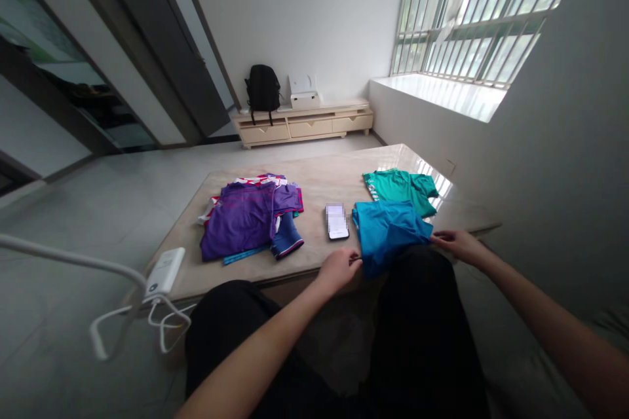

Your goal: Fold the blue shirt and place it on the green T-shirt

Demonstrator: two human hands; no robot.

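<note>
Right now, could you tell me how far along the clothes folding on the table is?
One green shirt lies folded at the far right of the beige marble table. The left hand and right hand hold the edges of a blue shirt. A heap of purple garments lies unfolded at left.

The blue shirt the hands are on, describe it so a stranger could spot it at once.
On the marble table, look at the near edge right of the phone. The blue shirt lies between the left hand and the right hand, bluer than the green shirt behind it.
</note>
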